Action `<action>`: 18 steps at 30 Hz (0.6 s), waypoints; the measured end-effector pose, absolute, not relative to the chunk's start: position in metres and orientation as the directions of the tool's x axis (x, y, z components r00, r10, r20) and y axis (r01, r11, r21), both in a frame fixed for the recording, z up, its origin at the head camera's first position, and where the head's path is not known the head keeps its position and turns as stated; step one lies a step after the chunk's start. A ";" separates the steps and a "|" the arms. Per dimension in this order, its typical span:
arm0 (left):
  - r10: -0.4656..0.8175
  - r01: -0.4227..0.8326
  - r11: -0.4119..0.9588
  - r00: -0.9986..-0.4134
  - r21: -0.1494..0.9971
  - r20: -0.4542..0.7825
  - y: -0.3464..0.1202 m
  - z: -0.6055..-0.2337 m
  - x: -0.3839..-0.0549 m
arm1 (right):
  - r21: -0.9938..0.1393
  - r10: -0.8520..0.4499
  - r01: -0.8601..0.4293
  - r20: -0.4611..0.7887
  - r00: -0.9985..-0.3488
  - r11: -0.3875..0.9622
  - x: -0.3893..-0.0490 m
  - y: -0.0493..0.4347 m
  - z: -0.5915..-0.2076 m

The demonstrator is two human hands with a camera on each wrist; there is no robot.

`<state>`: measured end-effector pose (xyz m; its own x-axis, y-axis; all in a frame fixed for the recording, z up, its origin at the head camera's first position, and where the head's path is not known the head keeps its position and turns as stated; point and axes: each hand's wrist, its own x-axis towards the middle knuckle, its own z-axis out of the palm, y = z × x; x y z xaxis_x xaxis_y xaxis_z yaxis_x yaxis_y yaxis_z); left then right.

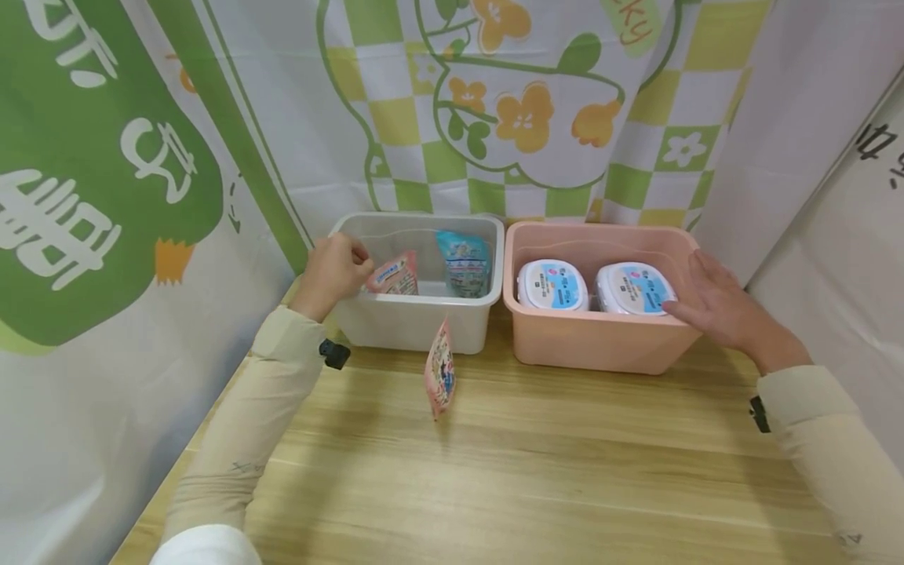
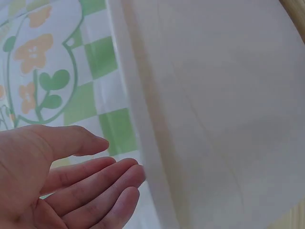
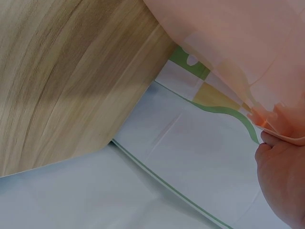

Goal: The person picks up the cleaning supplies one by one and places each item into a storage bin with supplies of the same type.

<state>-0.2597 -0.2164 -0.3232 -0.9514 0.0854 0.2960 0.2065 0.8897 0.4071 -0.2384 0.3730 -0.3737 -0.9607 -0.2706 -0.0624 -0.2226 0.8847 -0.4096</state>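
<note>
My left hand (image 1: 333, 269) is over the left end of a pale grey plastic bin (image 1: 417, 322). In the left wrist view its fingers (image 2: 114, 179) curve loosely beside the bin's wall, nothing held between thumb and fingers. Inside that bin are a pink packet (image 1: 395, 276) and a blue packet (image 1: 464, 263). My right hand (image 1: 720, 306) rests at the right rim of a pink bin (image 1: 600, 341), thumb reaching over the front corner and other fingers extended along the side. Two white-lidded tubs (image 1: 553, 285) with blue labels sit in the pink bin.
Another pink packet (image 1: 441, 373) stands on edge on the wooden table (image 1: 494, 471), in front of the grey bin. Both bins stand side by side near a printed cloth backdrop (image 1: 523, 118). Cloth also hangs along the left and right sides.
</note>
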 end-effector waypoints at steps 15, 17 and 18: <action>0.108 0.201 0.872 -0.968 0.445 0.227 -0.212 -0.304 -0.213 | -0.424 -0.276 -0.230 -0.051 -0.960 0.876 -0.240 0.374 -0.375; 0.124 0.208 0.867 -0.970 0.452 0.209 -0.209 -0.302 -0.206 | -0.426 -0.277 -0.230 -0.052 -0.960 0.875 -0.240 0.374 -0.376; 0.135 0.215 0.865 -0.970 0.454 0.202 -0.208 -0.301 -0.203 | -0.428 -0.279 -0.232 -0.050 -0.959 0.874 -0.240 0.373 -0.376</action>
